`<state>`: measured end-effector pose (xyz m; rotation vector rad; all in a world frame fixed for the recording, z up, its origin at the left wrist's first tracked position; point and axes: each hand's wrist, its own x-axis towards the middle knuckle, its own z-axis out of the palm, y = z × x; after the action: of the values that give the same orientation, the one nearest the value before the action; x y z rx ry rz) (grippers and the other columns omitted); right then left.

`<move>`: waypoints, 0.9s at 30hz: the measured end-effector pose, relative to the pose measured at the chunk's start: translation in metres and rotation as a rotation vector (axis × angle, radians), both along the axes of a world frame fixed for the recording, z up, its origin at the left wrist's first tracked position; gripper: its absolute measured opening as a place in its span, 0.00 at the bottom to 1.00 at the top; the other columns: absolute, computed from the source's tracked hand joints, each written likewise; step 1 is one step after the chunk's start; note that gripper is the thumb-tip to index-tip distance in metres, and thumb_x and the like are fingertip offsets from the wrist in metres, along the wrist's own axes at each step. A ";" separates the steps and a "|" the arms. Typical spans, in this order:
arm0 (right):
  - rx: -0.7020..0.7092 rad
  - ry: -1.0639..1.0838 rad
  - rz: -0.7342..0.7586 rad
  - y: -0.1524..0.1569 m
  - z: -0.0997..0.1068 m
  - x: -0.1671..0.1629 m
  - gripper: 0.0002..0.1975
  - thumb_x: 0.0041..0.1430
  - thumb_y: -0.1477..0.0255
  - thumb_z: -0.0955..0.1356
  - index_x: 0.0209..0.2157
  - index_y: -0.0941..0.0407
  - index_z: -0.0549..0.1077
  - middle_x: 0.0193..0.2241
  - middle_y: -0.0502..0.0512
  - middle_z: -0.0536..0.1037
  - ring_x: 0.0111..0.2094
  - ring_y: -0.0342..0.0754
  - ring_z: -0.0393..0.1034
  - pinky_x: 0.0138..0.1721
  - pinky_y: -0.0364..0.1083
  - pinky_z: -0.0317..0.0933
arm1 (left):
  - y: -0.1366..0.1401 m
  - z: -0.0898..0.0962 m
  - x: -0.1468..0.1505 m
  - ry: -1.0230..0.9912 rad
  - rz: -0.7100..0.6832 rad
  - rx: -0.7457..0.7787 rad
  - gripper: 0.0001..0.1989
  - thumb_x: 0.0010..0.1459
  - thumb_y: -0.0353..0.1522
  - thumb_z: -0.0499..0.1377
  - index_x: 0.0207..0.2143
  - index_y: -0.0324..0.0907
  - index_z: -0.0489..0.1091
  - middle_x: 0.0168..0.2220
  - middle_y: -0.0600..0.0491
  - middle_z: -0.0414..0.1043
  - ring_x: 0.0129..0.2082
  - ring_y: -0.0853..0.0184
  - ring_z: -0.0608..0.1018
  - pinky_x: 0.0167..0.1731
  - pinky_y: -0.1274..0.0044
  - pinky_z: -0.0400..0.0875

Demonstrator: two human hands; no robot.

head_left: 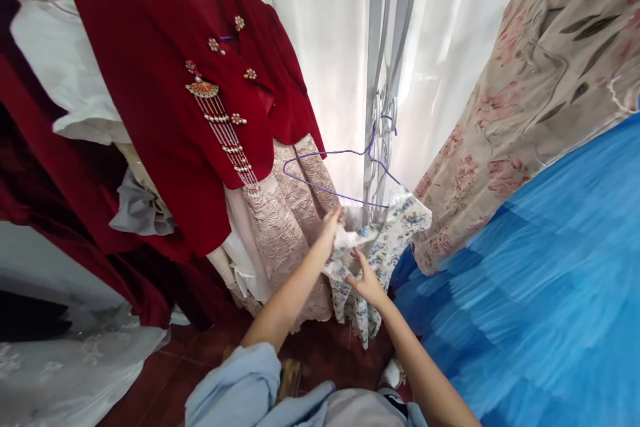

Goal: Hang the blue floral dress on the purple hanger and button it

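Note:
A white dress with a small blue floral print [397, 233] hangs by one shoulder from the right arm of a purple wire hanger [325, 185]. The hanger's left arm is bare. My left hand [330, 228] is closed on the dress's loose shoulder, just below that bare arm; its fingertips are partly hidden. Lower and to the right, my right hand [369, 282] is at the front of the dress, thumb and fingers apart against the cloth. The cloth between the hands is somewhat blurred.
The hanger hooks onto a grey metal post [373, 47] with white rings, before a white curtain [320, 33]. A dark red jacket [165, 80] over a pink brocade skirt [285, 213] hangs left. A beige floral dress [480, 127] and blue ruffled dress [530, 267] are right.

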<state>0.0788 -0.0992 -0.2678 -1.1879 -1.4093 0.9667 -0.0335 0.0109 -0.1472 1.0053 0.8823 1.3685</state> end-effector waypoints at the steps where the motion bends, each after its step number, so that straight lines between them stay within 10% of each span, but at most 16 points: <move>1: 0.009 -0.014 0.050 0.001 0.011 -0.001 0.23 0.47 0.63 0.72 0.45 0.55 0.73 0.45 0.59 0.79 0.44 0.54 0.72 0.45 0.49 0.65 | -0.010 -0.012 0.017 0.022 -0.033 0.004 0.22 0.51 0.49 0.68 0.29 0.40 0.67 0.16 0.63 0.56 0.15 0.77 0.58 0.17 0.83 0.51; 5: -0.139 -0.195 0.250 -0.010 0.051 0.032 0.16 0.53 0.61 0.70 0.20 0.55 0.66 0.20 0.47 0.69 0.24 0.44 0.60 0.28 0.43 0.56 | -0.045 -0.037 0.044 0.265 -0.414 0.199 0.26 0.52 0.54 0.65 0.32 0.37 0.74 0.23 0.54 0.69 0.23 0.71 0.69 0.26 0.79 0.62; 9: -0.194 -0.338 0.490 -0.036 0.101 0.100 0.19 0.57 0.62 0.69 0.18 0.56 0.64 0.16 0.45 0.61 0.21 0.40 0.51 0.24 0.42 0.48 | -0.074 -0.056 0.022 0.432 -0.883 0.220 0.36 0.54 0.64 0.53 0.31 0.38 0.74 0.28 0.50 0.72 0.30 0.66 0.71 0.34 0.75 0.66; 12: -0.130 -0.327 0.336 -0.048 0.146 0.152 0.20 0.57 0.60 0.70 0.17 0.56 0.66 0.15 0.45 0.61 0.21 0.40 0.50 0.22 0.42 0.45 | -0.092 -0.072 0.000 0.568 -1.038 0.125 0.34 0.50 0.62 0.59 0.29 0.38 0.72 0.27 0.53 0.70 0.30 0.67 0.69 0.33 0.76 0.65; 19: 0.076 -0.094 -0.181 0.011 0.220 0.233 0.16 0.45 0.58 0.76 0.21 0.57 0.76 0.17 0.50 0.72 0.19 0.44 0.59 0.20 0.43 0.51 | -0.096 -0.043 -0.056 0.788 -0.792 0.159 0.19 0.54 0.46 0.63 0.30 0.37 0.69 0.27 0.57 0.64 0.30 0.69 0.65 0.30 0.79 0.60; 27: 0.007 0.066 0.025 0.127 0.226 0.176 0.21 0.42 0.54 0.76 0.20 0.56 0.71 0.17 0.45 0.69 0.20 0.41 0.60 0.21 0.40 0.54 | -0.104 0.017 -0.105 0.807 -0.546 0.219 0.21 0.60 0.47 0.55 0.25 0.38 0.65 0.25 0.57 0.60 0.27 0.71 0.62 0.27 0.80 0.56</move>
<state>0.2546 0.0276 -0.0413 -1.1255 -1.3767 1.0084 -0.1387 -0.0931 -0.1302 1.8697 0.9319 0.5782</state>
